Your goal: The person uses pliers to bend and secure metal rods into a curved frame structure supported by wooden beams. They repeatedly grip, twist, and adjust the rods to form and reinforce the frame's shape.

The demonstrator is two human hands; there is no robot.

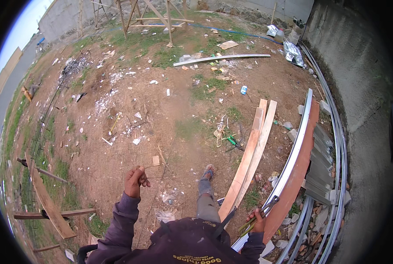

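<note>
My left hand (136, 181) is raised in front of me at left of centre, its fingers pinched together. Faint dark strands that look like thin wire run from its fingertips over the ground; their full length is hard to follow. At the lower right, my right hand (256, 221) is wrapped round the handles of metal pincers (273, 200), whose head points up and away from me. The pincers are above a long silvery metal bar (289, 165) and a reddish-brown board (303, 154) beside it.
Two long planks (249, 154) lie left of the metal bar. A green-handled tool (232, 141) is on the dirt beyond my foot (209, 170). Metal tubes (337, 145) run along the concrete wall (359, 88). Boards (47, 198) cross at the left; wooden trestles (161, 17) stand far ahead.
</note>
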